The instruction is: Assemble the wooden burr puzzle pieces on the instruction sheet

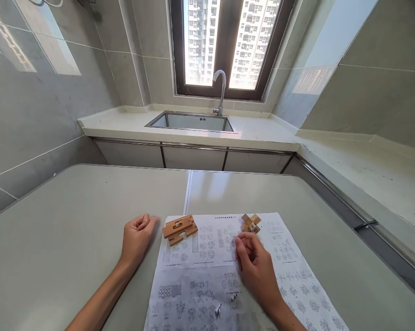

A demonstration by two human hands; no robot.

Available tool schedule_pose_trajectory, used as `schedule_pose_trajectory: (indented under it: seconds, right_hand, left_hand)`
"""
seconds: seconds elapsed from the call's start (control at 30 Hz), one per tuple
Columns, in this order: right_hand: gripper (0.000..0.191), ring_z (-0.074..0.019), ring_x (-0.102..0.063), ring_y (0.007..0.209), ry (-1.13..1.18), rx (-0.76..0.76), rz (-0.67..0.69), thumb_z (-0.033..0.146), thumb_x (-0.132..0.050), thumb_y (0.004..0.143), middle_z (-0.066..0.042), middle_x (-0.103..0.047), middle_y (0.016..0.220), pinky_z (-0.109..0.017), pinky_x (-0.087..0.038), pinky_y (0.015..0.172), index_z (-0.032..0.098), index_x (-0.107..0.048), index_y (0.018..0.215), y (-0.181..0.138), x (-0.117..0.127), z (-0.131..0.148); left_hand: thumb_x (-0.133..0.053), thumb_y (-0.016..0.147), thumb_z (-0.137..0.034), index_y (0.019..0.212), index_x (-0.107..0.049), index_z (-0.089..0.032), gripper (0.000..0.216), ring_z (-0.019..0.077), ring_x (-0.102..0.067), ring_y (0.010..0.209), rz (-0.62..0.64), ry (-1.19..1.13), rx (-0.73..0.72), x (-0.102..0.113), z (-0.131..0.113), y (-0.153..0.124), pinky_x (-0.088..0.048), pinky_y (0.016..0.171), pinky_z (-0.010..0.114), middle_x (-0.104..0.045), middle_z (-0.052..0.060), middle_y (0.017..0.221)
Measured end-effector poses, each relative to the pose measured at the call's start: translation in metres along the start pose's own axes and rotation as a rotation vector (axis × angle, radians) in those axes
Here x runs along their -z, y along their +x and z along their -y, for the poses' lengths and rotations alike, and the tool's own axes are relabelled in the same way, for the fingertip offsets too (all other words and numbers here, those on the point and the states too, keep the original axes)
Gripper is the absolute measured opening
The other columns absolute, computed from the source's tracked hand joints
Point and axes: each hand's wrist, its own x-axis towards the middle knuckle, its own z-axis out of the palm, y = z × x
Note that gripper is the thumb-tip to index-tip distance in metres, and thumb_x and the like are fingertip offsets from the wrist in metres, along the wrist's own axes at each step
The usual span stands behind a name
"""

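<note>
My left hand [137, 236] rests on the grey table [72, 216] with its fingers curled in, holding nothing, just left of the printed sheet [207, 271]. A stack of flat notched wooden pieces [180, 228] lies on the sheet's top left corner, close to that hand. My right hand [254, 264] lies on the sheet with fingers bent, its fingertips just short of a small assembled wooden puzzle cross [250, 223] near the sheet's top edge. Neither hand grips anything.
The sheet carries many small diagrams. Beyond the table runs a pale counter [131, 126] with a steel sink [193, 122] and a curved tap [221, 92] under a window. The counter continues along the right wall [366, 170].
</note>
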Motion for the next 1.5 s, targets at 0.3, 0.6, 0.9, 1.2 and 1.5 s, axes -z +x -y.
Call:
schedule_pose_trajectory:
  seconds: [0.3,0.6,0.9,1.2,1.5]
  right_hand:
    - [0.051,-0.0130,-0.038,0.039,0.253,-0.147,-0.163,0.067,-0.063,0.095,0.010,-0.047,0.048,-0.023,-0.035,0.038,0.027,-0.054,0.126,0.008,0.013,0.004]
    - [0.070,-0.0156,-0.062,0.043,0.355,-0.145,-0.048,0.071,-0.071,0.085,0.002,-0.071,0.080,-0.019,-0.035,0.029,0.030,-0.048,0.136,0.024,0.019,-0.002]
    - [0.040,-0.0109,-0.054,0.056,0.532,-0.250,-0.066,0.047,-0.078,0.085,0.003,-0.063,0.081,-0.019,-0.039,0.039,0.027,-0.061,0.114,0.034,0.024,0.008]
    - [0.033,-0.0092,-0.040,0.050,0.662,-0.292,-0.059,0.049,-0.073,0.087,0.007,-0.047,0.068,-0.020,-0.033,0.039,0.026,-0.049,0.086,0.049,0.027,0.010]
    - [0.038,-0.0074,-0.019,0.045,0.722,-0.374,0.158,0.040,-0.072,0.083,0.013,-0.025,0.057,-0.018,-0.019,0.035,0.026,-0.038,0.078,0.046,0.013,0.032]
  left_hand:
    - [-0.077,0.078,-0.041,0.064,-0.015,-0.024,0.066,0.0092,-0.023,0.052,-0.012,-0.244,0.016,-0.001,0.006,0.003,-0.024,0.048,0.023,-0.017,-0.008,0.060]
    - [-0.075,0.067,-0.029,0.061,-0.016,-0.023,0.060,0.0057,-0.021,0.046,0.001,-0.359,0.031,0.001,-0.001,-0.001,-0.019,0.042,0.021,-0.016,-0.009,0.058]
    - [-0.075,0.061,-0.024,0.059,-0.019,-0.023,0.056,0.0037,-0.018,0.042,0.009,-0.510,0.088,0.008,-0.002,0.008,-0.022,0.041,0.022,-0.017,-0.012,0.052]
    - [-0.064,0.060,-0.025,0.059,-0.017,-0.024,0.047,0.0054,-0.011,0.038,0.000,-0.539,0.094,0.011,-0.004,0.029,-0.019,0.039,0.026,-0.013,-0.012,0.042]
    - [-0.080,0.076,-0.041,0.062,-0.043,-0.022,0.043,0.0093,-0.038,0.051,0.280,-0.303,-0.112,-0.023,-0.039,-0.014,-0.036,0.052,0.024,-0.041,-0.008,0.056]
